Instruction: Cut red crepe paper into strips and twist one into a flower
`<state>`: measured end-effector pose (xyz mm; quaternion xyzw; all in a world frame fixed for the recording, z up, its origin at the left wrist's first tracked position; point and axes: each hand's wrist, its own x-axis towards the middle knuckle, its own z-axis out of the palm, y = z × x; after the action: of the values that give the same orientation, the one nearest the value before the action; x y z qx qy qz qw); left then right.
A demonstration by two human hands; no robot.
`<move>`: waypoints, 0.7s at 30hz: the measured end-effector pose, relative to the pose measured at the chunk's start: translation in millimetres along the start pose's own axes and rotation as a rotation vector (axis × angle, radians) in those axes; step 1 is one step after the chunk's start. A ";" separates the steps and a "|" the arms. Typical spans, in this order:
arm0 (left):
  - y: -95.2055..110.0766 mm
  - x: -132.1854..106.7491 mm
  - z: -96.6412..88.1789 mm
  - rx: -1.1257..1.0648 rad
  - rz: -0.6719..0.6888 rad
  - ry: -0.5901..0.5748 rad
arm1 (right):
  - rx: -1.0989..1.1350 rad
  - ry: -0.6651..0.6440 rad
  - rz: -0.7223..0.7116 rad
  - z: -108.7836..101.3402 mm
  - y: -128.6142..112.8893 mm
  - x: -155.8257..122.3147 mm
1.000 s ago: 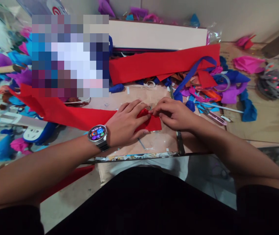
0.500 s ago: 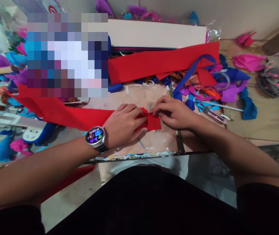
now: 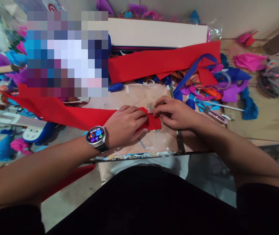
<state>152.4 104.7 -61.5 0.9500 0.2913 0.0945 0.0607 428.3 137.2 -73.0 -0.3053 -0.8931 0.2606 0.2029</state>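
A long strip of red crepe paper [image 3: 80, 117] runs from the left side of the table to its end under both hands. My left hand [image 3: 127, 123] rests over the strip with its fingers bent, pressing and holding it near the end. At the far edge of that end, my right hand [image 3: 170, 112] pinches the paper between thumb and forefinger, its other fingers curled. Part of the strip is hidden beneath the left hand. A watch [image 3: 96, 135] sits on my left wrist.
Behind lies a wider red paper piece [image 3: 164, 62] before a white box [image 3: 154, 32]. To the right are a blue ribbon [image 3: 190, 75], scissors-like snips [image 3: 214, 112], a tape roll [image 3: 224, 80] and coloured scraps. A power strip [image 3: 35, 130] lies left.
Almost nothing differs. Both hands stay at the end of the red strip, with only slight finger movement; the view has shifted a little.
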 end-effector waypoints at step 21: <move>-0.9 0.0 2.5 -0.018 -0.036 -0.029 | 0.079 -0.059 0.013 -11.3 -1.6 -2.5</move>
<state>152.5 105.3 -64.1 0.9452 0.3067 0.0824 0.0750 435.3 138.4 -63.8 -0.2952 -0.8856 0.3059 0.1868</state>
